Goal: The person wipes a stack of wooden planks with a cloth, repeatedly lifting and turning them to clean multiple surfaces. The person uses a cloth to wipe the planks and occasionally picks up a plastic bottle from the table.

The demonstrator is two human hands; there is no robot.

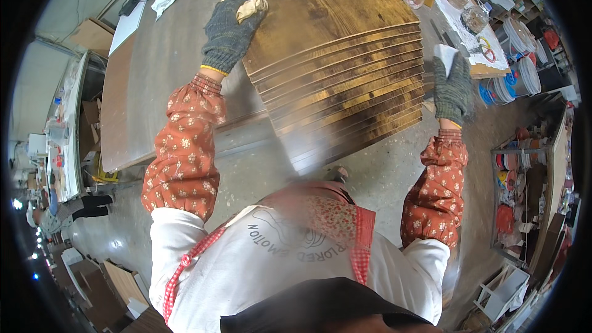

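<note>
One stepped stack of brown boards (327, 6) lies between the left grip (228, 34), closed around a beige wad (251, 8), and right grip (453, 89), clasping a white pad (445, 55); light, even pressure should avoid shifting layers.

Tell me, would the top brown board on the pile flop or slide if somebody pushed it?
The top board would probably stay stiff, since it looks flat and wooden. It might slide: the boards below sit in staggered steps. Being so broad, it's likely heavy.

A workshop, shown by stacked wood-grain boards (345, 80), cluttered shelving (522, 150) and grey floor (243, 176).
</note>
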